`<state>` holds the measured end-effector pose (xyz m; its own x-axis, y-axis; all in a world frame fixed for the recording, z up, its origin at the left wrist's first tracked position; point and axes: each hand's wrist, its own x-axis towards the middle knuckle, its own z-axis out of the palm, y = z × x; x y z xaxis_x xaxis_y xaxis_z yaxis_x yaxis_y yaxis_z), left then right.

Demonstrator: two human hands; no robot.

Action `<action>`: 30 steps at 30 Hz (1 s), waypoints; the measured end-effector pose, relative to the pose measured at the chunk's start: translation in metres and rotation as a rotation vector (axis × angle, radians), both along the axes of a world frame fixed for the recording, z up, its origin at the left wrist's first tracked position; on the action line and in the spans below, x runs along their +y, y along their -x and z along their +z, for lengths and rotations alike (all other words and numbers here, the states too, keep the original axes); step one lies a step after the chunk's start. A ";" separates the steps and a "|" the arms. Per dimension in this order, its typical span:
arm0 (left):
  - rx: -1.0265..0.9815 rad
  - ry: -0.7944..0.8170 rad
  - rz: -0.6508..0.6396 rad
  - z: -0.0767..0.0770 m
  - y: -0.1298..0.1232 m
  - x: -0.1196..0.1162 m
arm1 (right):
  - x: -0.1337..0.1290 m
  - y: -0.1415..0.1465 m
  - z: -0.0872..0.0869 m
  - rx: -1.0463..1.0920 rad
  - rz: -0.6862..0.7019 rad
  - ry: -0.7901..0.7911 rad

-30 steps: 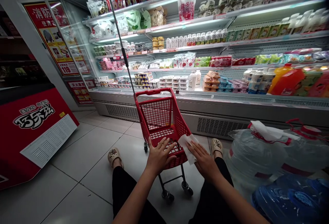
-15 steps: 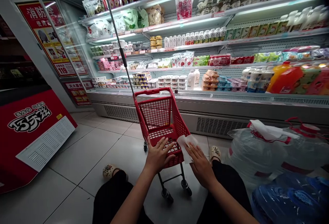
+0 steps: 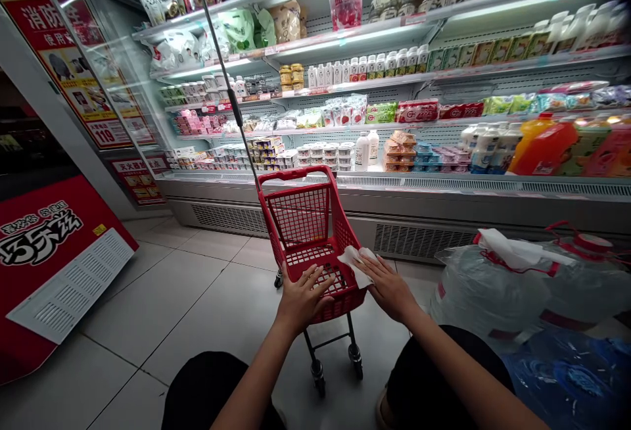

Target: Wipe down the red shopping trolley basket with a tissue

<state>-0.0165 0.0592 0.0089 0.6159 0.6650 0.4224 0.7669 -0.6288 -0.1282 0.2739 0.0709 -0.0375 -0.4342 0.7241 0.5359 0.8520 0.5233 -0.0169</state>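
The red cart (image 3: 348, 300) stands on the tiled floor (image 3: 177, 305). The left hand (image 3: 300, 302) has its fingers spread at the near rim. The right hand (image 3: 392, 288) lays its fingers close together on a white tissue (image 3: 355, 264) at the rim; whether it pinches, one cannot tell. This looks like wiping; another stroke would need flat, light pressure.
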 end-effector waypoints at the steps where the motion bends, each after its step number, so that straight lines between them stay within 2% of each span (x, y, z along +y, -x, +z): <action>1: 0.006 -0.004 -0.006 0.000 0.002 0.002 | 0.006 -0.002 0.003 -0.007 0.002 0.001; 3: 0.018 -0.008 -0.014 0.001 0.007 0.005 | 0.007 -0.001 0.007 -0.005 0.000 -0.002; 6: 0.037 -0.003 -0.010 0.003 0.016 0.012 | -0.012 0.021 0.005 0.025 -0.002 -0.013; 9: 0.006 0.002 0.051 0.006 0.016 0.020 | -0.037 0.069 -0.004 0.059 0.035 0.004; 12: -0.090 0.014 0.120 0.004 0.007 0.022 | -0.050 0.121 -0.013 0.144 0.099 -0.032; 15: -0.198 0.076 0.121 -0.002 -0.003 0.016 | -0.048 0.145 -0.014 0.180 0.149 -0.048; 17: -0.240 0.112 0.107 -0.008 -0.006 0.010 | -0.044 0.134 -0.009 0.148 0.199 -0.031; 19: -0.248 0.120 0.099 -0.012 -0.006 0.006 | -0.041 0.106 -0.003 0.115 0.228 -0.012; 23: -0.207 0.094 0.084 -0.014 -0.003 0.004 | -0.037 0.036 0.009 0.068 0.165 -0.016; 25: -0.173 0.083 0.068 -0.013 -0.004 0.004 | -0.038 0.014 0.013 0.049 0.139 -0.019; 27: -0.151 0.073 0.066 -0.012 -0.005 0.003 | -0.043 0.010 0.015 0.044 0.132 -0.006; 30: -0.154 0.051 0.116 -0.013 -0.002 0.003 | -0.053 0.023 0.013 0.061 0.112 -0.010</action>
<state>-0.0149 0.0618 -0.0039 0.4649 0.7506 0.4695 0.8426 -0.5380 0.0259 0.2507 0.0177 -0.0248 -0.4783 0.6674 0.5708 0.7856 0.6157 -0.0616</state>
